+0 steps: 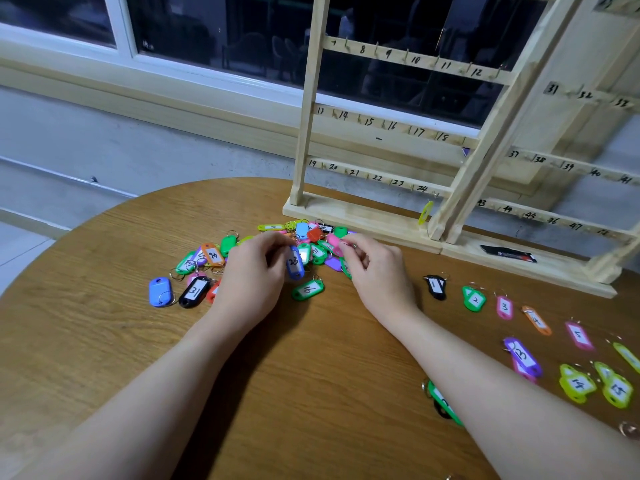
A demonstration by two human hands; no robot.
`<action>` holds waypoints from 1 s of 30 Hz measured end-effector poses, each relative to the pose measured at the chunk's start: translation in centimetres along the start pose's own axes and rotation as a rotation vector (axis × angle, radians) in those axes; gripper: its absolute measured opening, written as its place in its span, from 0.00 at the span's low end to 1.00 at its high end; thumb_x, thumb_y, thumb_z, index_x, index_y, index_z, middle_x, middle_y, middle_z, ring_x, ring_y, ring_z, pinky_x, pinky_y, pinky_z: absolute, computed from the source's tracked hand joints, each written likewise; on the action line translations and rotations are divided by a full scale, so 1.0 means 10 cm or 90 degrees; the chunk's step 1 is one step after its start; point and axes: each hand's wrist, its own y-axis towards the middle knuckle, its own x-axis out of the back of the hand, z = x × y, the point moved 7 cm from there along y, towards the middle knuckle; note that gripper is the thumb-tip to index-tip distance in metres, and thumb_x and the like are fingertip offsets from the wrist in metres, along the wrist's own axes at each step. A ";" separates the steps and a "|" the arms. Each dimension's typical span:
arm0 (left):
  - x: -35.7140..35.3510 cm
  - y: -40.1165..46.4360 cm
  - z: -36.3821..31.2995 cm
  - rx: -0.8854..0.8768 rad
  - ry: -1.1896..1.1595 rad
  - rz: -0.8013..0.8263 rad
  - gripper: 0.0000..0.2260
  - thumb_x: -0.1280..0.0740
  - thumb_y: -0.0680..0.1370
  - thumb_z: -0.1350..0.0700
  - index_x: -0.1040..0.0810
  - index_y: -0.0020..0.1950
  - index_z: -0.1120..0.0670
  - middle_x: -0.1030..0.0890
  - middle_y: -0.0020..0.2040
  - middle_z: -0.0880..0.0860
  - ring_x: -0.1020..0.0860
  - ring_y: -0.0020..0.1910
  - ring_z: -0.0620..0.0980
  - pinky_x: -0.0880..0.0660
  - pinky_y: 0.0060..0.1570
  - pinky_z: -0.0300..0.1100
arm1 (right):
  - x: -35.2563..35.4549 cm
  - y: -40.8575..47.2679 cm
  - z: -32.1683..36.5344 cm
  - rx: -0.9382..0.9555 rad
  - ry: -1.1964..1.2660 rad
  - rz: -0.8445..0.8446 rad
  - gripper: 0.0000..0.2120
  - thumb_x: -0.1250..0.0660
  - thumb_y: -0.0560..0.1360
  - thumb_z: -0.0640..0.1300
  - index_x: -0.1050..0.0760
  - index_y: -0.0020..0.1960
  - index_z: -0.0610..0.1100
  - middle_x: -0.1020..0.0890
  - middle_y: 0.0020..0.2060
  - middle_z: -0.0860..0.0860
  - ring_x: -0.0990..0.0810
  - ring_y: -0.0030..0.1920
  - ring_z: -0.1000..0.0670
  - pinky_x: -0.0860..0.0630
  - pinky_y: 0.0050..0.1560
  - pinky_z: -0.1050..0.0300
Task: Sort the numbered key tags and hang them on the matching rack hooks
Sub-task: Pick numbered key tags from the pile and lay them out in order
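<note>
A heap of coloured numbered key tags (304, 242) lies on the round wooden table (104, 341) in front of the wooden rack (381, 123). My left hand (252, 271) grips a blue tag marked 23 (294, 263) at the heap's front. My right hand (377, 268) pinches a pink tag (335, 242) just right of it. To the right, sorted tags lie in rows: black 1 (435, 286), green 2 (474, 299), pink 3 (504, 307), orange 4 (536, 320), pink 5 (579, 336), purple 13 (522, 355), yellow 14 (576, 383) and 15 (616, 389).
The rack's bars carry handwritten numbers with small hooks; a yellow tag (426, 212) hangs near hook 24. A black utility knife (508, 253) lies on the rack's base. A green tag (443, 403) sits under my right forearm. A window is behind the rack.
</note>
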 end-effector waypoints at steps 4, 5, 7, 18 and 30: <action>0.00 0.00 -0.01 -0.008 0.003 -0.006 0.08 0.34 0.80 0.61 0.16 0.53 0.51 0.19 0.43 0.44 0.23 0.43 0.35 0.33 0.41 0.22 | -0.01 0.00 -0.01 0.000 -0.010 0.003 0.08 0.33 0.81 0.43 0.16 0.56 0.43 0.21 0.32 0.57 0.22 0.32 0.56 0.24 0.33 0.49; 0.00 0.01 -0.01 -0.008 0.005 -0.006 0.08 0.34 0.80 0.61 0.16 0.53 0.51 0.19 0.43 0.44 0.23 0.43 0.35 0.32 0.41 0.22 | 0.00 0.00 0.00 0.002 -0.013 -0.002 0.07 0.33 0.81 0.42 0.16 0.55 0.43 0.23 0.31 0.59 0.24 0.32 0.57 0.25 0.32 0.52; 0.00 0.01 -0.01 -0.007 0.006 -0.005 0.08 0.34 0.80 0.61 0.16 0.52 0.51 0.19 0.44 0.44 0.23 0.43 0.35 0.32 0.41 0.22 | 0.01 0.00 0.02 0.002 -0.022 -0.007 0.05 0.31 0.80 0.42 0.17 0.52 0.43 0.28 0.29 0.62 0.27 0.30 0.59 0.28 0.32 0.58; -0.01 0.00 0.00 0.001 0.003 0.006 0.09 0.35 0.80 0.61 0.16 0.53 0.51 0.18 0.45 0.44 0.21 0.47 0.41 0.31 0.43 0.23 | -0.01 0.01 0.03 -0.012 -0.069 0.032 0.10 0.35 0.80 0.40 0.23 0.60 0.48 0.31 0.31 0.65 0.28 0.30 0.61 0.34 0.33 0.63; 0.00 -0.01 -0.02 -0.002 0.007 0.004 0.08 0.34 0.80 0.60 0.16 0.53 0.51 0.18 0.46 0.45 0.21 0.47 0.41 0.31 0.43 0.23 | -0.02 0.00 -0.01 -0.034 -0.053 0.040 0.05 0.38 0.82 0.42 0.23 0.53 0.46 0.25 0.34 0.60 0.27 0.32 0.61 0.39 0.30 0.67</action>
